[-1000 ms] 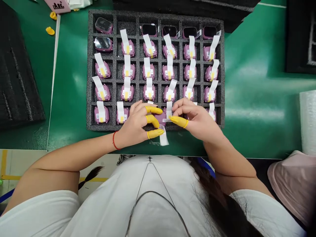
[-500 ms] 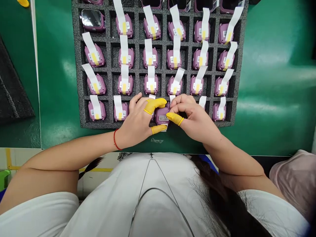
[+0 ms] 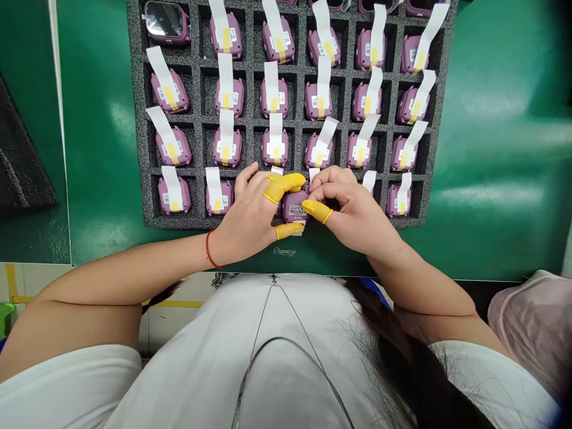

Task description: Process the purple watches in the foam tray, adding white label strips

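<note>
Fingers (image 3: 286,183) capped in yellow rubber are pinching a purple watch body (image 3: 295,208) from both sides. The left hand (image 3: 248,217) is clamping it with a capped finger above and the capped thumb below, and the right hand (image 3: 357,217) is pressing its own capped thumb against the body's right edge, its other fingers curling over the top. The watch body is sitting in this two-handed grip with its barcode label facing up, over the nearest row of the black foam tray (image 3: 149,196) and close to the tray's near edge. A bit of white strip is showing under it, beside the left thumb. Left of the grip, in the same row, two more purple bodies are lying in their cells, each carrying a white paper strip (image 3: 213,185) with a yellow tab. Right of the grip, past the right knuckles, another body (image 3: 397,199) is lying in the end cell. Beyond the grip, rows of the same strip-topped bodies are filling the tray, and far off to the left one watch (image 3: 163,21) is lying with its glossy screen up. Just nearer than the grip, a small clear scrap (image 3: 284,252) is lying on the green mat (image 3: 491,179). A red cord (image 3: 208,249) is circling the left wrist.
</note>
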`<state>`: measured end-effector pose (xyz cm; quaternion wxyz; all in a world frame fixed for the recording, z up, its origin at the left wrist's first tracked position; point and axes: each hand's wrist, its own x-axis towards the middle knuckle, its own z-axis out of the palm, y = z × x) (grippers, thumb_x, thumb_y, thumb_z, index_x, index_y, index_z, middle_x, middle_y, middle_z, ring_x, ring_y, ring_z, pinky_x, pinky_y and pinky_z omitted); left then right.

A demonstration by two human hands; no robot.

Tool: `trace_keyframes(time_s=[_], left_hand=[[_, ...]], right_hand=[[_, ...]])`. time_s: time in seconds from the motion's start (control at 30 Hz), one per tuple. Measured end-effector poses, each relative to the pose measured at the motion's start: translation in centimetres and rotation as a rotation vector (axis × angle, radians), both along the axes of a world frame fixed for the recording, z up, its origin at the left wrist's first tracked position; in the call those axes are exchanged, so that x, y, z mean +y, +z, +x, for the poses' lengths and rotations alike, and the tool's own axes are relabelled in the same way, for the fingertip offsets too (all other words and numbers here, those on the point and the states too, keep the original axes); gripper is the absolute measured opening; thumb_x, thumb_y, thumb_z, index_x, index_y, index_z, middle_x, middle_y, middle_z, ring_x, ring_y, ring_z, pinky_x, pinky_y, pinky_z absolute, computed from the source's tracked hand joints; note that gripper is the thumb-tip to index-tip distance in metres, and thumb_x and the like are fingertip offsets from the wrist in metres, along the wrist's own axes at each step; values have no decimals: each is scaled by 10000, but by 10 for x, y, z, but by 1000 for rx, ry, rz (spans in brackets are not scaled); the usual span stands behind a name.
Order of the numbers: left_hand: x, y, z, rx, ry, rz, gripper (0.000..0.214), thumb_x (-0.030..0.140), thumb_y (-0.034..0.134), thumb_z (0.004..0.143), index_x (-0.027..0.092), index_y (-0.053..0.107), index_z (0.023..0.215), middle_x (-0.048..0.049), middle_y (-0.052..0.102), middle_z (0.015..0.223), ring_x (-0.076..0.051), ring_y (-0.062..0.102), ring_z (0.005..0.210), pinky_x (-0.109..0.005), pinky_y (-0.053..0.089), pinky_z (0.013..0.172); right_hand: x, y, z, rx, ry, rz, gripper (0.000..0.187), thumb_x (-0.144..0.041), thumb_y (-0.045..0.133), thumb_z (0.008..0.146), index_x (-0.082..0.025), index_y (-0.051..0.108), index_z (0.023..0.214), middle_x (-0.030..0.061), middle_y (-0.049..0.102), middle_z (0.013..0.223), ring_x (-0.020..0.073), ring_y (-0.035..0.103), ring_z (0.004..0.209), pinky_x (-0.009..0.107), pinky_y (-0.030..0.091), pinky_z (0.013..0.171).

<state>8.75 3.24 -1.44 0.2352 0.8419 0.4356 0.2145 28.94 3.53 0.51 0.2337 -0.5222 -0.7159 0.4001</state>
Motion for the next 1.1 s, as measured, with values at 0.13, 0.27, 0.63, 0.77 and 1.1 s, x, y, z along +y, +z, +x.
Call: trace_keyframes(time_s=[0.13, 0.27, 0.63, 0.77, 1.1], left_hand=[[0, -1, 0, 14, 5, -9, 583, 396, 729, 805, 235, 444, 1287, -39, 617, 1141, -251, 574, 1134, -549, 236, 1179], [0, -1, 0, -4, 0, 3, 577, 394, 728, 809, 233, 443, 1285, -36, 616, 1135, -245, 571, 1133, -537, 237, 1181], [0, -1, -1, 13, 4, 8, 582, 438, 715, 816, 233, 445, 1290, -39, 626, 1135, -249, 564, 1135, -542, 229, 1185], [-2, -2, 1, 1, -9, 30, 578, 403, 729, 815, 225, 441, 1284, -46, 625, 1145, -247, 567, 1127, -534, 238, 1181], [12, 11, -21, 143, -293, -66, 751, 240, 685, 821, 197, 267, 1443, -147, 468, 1369, -312, 333, 1416, -617, 146, 1200]], right_hand=[[0, 0, -1, -8, 2, 19, 144, -183, 603, 845, -205, 616, 704, 40, 632, 940, 221, 553, 983, 437, 440, 921], [0, -1, -1, -6, -2, 35, 135, -168, 604, 839, -206, 615, 710, 37, 633, 933, 217, 554, 968, 425, 435, 908], [-11, -3, -4, -211, -28, 306, 87, -224, 601, 868, -220, 569, 788, 56, 636, 971, 263, 544, 989, 443, 390, 852], [-12, -5, -1, -249, -87, 375, 81, -299, 544, 929, -229, 563, 966, 80, 631, 1019, 264, 550, 972, 431, 384, 835], [-1, -21, -13, -247, -62, 292, 227, -431, 611, 899, -218, 564, 834, 31, 628, 841, 219, 504, 853, 359, 326, 730]])
